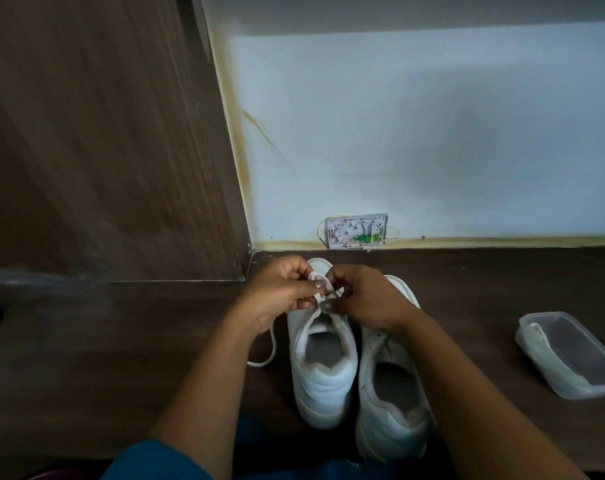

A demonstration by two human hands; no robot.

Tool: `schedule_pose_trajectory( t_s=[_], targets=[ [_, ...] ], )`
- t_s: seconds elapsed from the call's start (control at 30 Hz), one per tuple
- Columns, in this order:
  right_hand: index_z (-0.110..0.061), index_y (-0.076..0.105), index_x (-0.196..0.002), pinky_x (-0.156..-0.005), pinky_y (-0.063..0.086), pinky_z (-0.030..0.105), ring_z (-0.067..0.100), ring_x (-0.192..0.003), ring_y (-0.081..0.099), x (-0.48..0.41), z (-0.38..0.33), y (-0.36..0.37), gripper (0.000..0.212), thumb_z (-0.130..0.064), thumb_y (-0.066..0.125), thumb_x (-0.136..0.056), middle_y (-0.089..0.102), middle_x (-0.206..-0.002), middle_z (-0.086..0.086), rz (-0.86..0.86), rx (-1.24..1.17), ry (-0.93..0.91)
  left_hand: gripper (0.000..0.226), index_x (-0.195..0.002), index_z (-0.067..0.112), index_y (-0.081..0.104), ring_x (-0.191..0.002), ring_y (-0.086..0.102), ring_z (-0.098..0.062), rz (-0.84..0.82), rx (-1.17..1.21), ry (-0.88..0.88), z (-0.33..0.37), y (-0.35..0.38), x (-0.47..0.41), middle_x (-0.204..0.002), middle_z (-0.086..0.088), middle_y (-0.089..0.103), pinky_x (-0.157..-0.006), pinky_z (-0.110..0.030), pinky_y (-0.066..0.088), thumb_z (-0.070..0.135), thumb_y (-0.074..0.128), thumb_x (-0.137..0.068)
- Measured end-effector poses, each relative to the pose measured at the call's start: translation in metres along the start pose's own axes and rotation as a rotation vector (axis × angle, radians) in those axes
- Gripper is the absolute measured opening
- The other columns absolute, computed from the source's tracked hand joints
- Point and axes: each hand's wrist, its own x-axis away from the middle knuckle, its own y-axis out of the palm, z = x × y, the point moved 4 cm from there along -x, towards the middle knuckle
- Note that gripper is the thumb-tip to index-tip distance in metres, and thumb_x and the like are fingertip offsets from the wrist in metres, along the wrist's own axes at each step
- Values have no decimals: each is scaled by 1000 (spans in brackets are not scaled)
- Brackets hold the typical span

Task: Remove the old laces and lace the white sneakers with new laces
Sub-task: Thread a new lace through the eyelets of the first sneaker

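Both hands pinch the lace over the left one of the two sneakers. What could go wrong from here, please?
1. The left hand and right hand both pinch the lace, so nothing steadies the left sneaker; a hard tug may drag it into the right sneaker close beside it.
2. The loose lace end trails on the table and could snag on an arm.

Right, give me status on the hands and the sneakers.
Left hand and right hand both pinching flat white lace over left white sneaker. Loose end trails on dark wooden table. Clear plastic container off right, nothing blocking.
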Motion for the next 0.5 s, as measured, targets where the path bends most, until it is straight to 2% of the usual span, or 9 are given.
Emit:
schedule_pose_trajectory(
  t_s=[0.1, 0.17, 0.23, 0.3, 0.4, 0.47, 0.5],
  targets=[
    [-23, 64, -82, -58, 37, 8, -5, -55, 50, -3, 0, -1, 24, 0, 70, -77, 59, -65, -11, 17, -14, -6, 22, -75, 9, 52, -51, 61, -8, 21, 36, -39, 0, 0, -1, -64, -6, 64, -50, -19, 50, -9, 60, -84],
    [-17, 70, -85, -56, 36, 7, -9, -54, 51, -4, 0, -7, 16, -2, 70, -78, 56, -61, -13, 36, 119, -16, 24, -77, 10, 51, -50, 61, -11, 34, -16, -90, -1, -3, 0, -61, -6, 63, -49, -20, 50, -11, 60, -82],
    [-10, 75, -84, -57, 36, 6, -12, -57, 53, -4, 2, -15, 12, -3, 72, -77, 63, -66, -8, 76, 165, -13, 24, -79, 10, 51, -49, 60, -11, 31, -100, -139, -2, -8, 2, -63, -8, 62, -48, -21, 50, -12, 60, -82],
    [-13, 75, -84, -61, 39, 9, -6, -61, 56, -3, 6, -23, 14, -3, 74, -74, 71, -76, 0, 131, 133, 24, 24, -81, 9, 50, -49, 61, -12, 3, -84, -168, -1, -9, 4, -65, -10, 62, -48, -21, 51, -14, 58, -83],
    [-18, 65, -90, -67, 44, 24, 13, -76, 59, 0, 6, -29, 24, -13, 78, -70, 68, -83, 3, 193, 248, 53, 22, -85, 8, 52, -54, 64, -17, -21, -5, -140, 2, -4, 4, -65, -9, 65, -51, -23, 54, -14, 54, -85],
    [-20, 58, -87, -63, 43, 25, 15, -73, 57, 4, 0, -25, 33, -18, 82, -65, 64, -78, 1, 112, 238, 75, 23, -88, 7, 53, -54, 64, -18, -21, 26, -120, 4, -3, 4, -70, -10, 65, -52, -24, 56, -15, 50, -86],
    [-21, 57, -87, -59, 42, 21, 13, -68, 56, 6, -4, -19, 35, -20, 84, -64, 63, -75, -1, 34, 159, 92, 26, -89, 7, 53, -53, 64, -17, -21, 32, -117, 5, -2, 4, -73, -11, 63, -53, -25, 56, -17, 46, -86]
  ],
)
